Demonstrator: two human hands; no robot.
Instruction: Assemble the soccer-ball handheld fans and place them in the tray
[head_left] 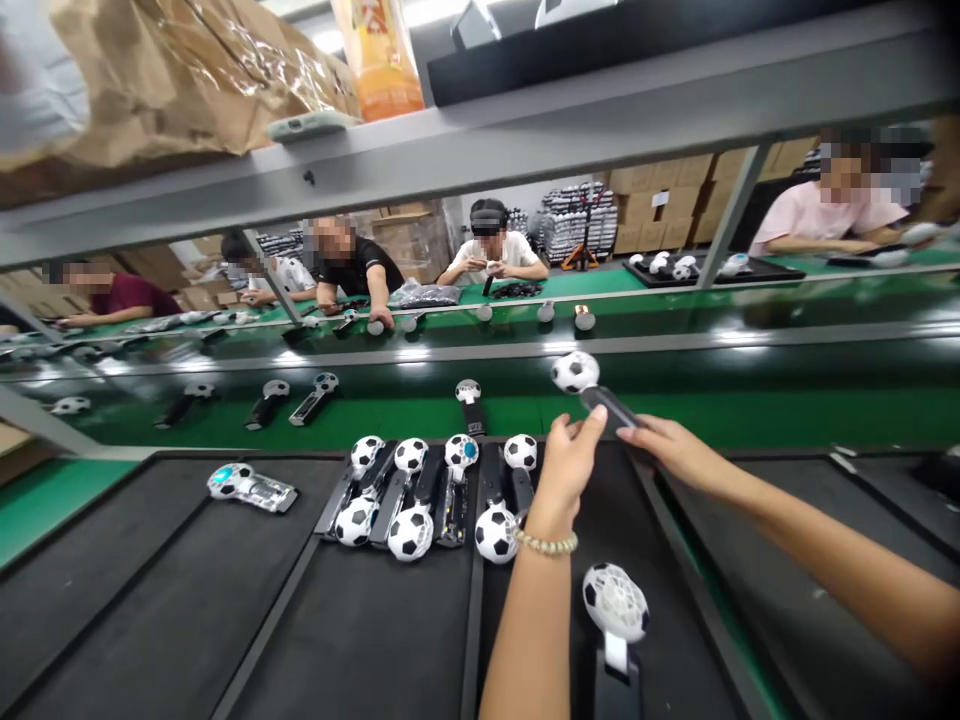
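A handheld fan with a black-and-white football head (576,372) and a dark handle is raised above the far edge of the black tray (397,630). My right hand (667,450) grips the end of its handle. Thumb and fingers of my left hand (574,460) close on the same handle nearer the ball; a beaded bracelet circles that wrist. To the left, several similar fans (411,533) lie in two facing rows, some with bare inner parts showing. Close to my left forearm lies another fan (615,600), its open grille facing up.
A fan with an exposed handle (255,490) lies on the left tray. Beyond the trays, a green conveyor (390,405) carries several fans. An overhead grey shelf beam (480,150) holds a brown bag (187,75) and an orange bottle (382,60). Several people sit across the line.
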